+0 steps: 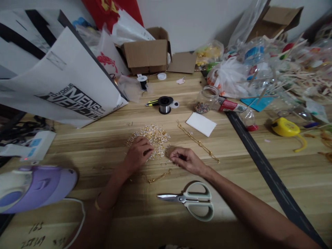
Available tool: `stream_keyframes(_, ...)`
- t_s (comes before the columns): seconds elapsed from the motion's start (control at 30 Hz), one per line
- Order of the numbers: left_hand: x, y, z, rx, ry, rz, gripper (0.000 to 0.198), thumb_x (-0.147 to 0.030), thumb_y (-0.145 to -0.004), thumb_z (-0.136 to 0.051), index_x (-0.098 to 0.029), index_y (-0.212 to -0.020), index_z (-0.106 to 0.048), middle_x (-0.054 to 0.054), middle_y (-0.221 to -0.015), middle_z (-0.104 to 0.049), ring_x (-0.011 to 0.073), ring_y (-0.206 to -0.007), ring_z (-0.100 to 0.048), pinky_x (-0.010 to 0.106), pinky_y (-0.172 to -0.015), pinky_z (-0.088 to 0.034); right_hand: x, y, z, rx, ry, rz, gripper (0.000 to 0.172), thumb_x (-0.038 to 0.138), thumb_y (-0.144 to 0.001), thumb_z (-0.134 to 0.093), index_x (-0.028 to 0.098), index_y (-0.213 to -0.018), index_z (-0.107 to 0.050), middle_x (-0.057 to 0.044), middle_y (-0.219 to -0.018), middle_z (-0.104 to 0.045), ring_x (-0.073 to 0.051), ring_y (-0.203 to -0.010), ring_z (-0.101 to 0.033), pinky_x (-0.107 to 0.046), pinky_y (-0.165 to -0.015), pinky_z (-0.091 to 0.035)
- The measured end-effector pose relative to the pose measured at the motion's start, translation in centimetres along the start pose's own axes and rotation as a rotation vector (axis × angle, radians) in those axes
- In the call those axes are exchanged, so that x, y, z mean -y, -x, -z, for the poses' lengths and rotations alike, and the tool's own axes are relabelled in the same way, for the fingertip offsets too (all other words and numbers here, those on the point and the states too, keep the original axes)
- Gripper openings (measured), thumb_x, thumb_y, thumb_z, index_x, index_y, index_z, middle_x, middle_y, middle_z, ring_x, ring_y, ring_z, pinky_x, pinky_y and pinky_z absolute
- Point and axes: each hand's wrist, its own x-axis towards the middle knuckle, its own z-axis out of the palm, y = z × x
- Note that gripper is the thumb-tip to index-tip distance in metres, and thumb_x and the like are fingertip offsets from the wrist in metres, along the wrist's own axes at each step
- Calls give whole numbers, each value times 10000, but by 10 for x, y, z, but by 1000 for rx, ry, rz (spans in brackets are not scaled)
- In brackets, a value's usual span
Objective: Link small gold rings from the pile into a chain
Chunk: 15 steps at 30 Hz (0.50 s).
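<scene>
A loose pile of small gold and silver jewelry pieces [155, 133] lies on the wooden table. My left hand [138, 152] rests on its near left side, fingers curled together; what they hold, if anything, is hidden. At the right edge of the pile, my right hand [188, 159] is closed in a pinch, and whatever is at its fingertips is too small to make out. A short gold chain [158, 177] lies just in front of the hands. Beyond my right hand a longer gold chain [198, 141] is stretched out. Scissors [192, 200] with pale green handles lie nearest me.
Behind the pile are a spool of wire [165, 105], a jar of beads [203, 102] and a white card [201, 123]. A large white bag [64, 83] and a purple appliance [52, 186] stand left. A yellow tape measure [285, 127] and plastic clutter fill the right.
</scene>
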Motion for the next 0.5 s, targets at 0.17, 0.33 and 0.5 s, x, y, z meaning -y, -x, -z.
stream_keyframes(0.17, 1, -1, 0, -39, -35, -41, 117, -201, -834, -550, -175, -775, -648, 46, -795, -646, 193, -894, -517, 361, -832, -444, 0, 0, 0, -1, -8, 12, 154, 267, -850, -537, 129, -790, -570, -9, -688, -513, -93, -599, -432, -213, -552, -346)
stream_keyframes(0.33, 2, -2, -6, -41, -111, -24, 126, -194, -846, -526, -178, -816, -648, 54, -825, -635, 202, -909, -502, 382, -847, -432, 0, 0, 0, 1, -2, -10, 163, 274, -849, -538, 129, -782, -567, -5, -686, -505, -87, -582, -413, -205, -529, -327)
stream_keyframes(0.5, 0, -3, -12, -9, -151, 2, 135, -204, -852, -517, -186, -801, -641, 43, -788, -602, 197, -901, -498, 380, -851, -421, 1, 0, 0, 1, -14, -10, 177, 296, -849, -543, 132, -790, -571, -7, -683, -516, -93, -592, -436, -210, -540, -339)
